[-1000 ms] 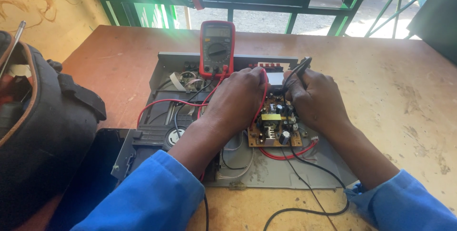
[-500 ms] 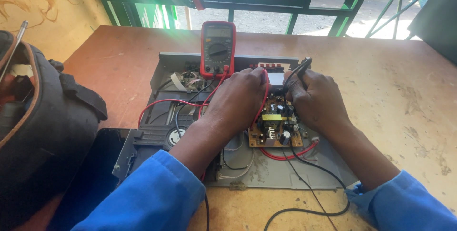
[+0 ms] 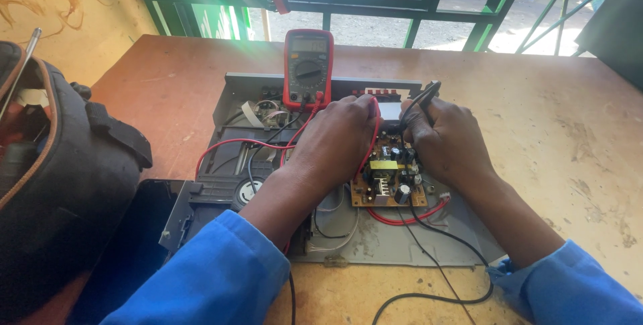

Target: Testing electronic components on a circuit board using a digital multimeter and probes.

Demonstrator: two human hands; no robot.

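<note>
Left hand [image 3: 341,139]: curled, knuckles up, resting over the upper left part of the circuit board [image 3: 388,184]; a red test lead [image 3: 231,145] runs under the palm and along the far side of the fingers. The probe tip itself is hidden, so what the fingers pinch cannot be told for certain.

Right hand [image 3: 445,143]: closed around a black probe [image 3: 420,100], held like a pen, its upper end slanting up and away from the body, tip down toward the far edge of the board.

Circuit board: brown, small, with a yellow block and dark cylindrical parts; lies between the two hands inside the opened grey metal chassis [image 3: 402,244].

Multimeter [image 3: 308,69]: red casing, round dial, propped upright at the chassis's far wall, just beyond the left hand; red and black leads plugged in at its lower edge.

Black lead [image 3: 442,278]: trails from the board across the chassis floor onto the worktop [image 3: 569,131], near the right sleeve.

Dark bag [image 3: 60,184]: open, at the left edge of the wooden worktop, well apart from the hands.

Sleeves: blue, both arms.
</note>
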